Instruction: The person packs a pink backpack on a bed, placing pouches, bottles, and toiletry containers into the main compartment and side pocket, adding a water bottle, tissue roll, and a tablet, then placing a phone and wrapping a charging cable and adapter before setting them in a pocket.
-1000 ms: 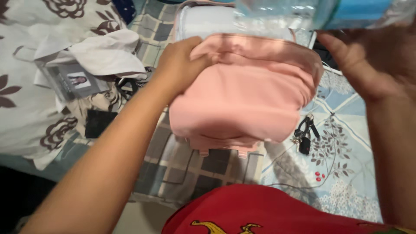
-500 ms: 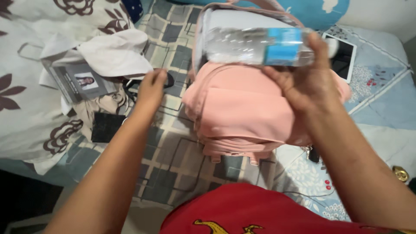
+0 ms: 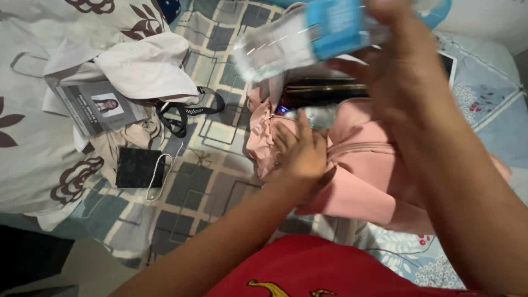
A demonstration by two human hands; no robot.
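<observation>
Hovering above pink backpack (image 3: 357, 181), clear water bottle (image 3: 308, 38) with blue label lay sideways, right hand (image 3: 401, 71) curled around it. Left hand (image 3: 300, 154) gripped backpack's open mouth, fingers closed on fabric; dark interior showed. Backpack rested on bed (image 3: 209, 181); black wallet (image 3: 138, 168) nearby.

The left hand (image 3: 300, 154) has pulled the pink backpack (image 3: 352, 181) open; the water bottle (image 3: 308, 36) has tilted.

Bed (image 3: 220, 181) under a checked grey-and-cream cover, bearing a pink backpack (image 3: 357, 181), white cloth (image 3: 146, 66), ID card (image 3: 99, 107) with black lanyard (image 3: 181, 118), black wallet (image 3: 138, 168).
</observation>
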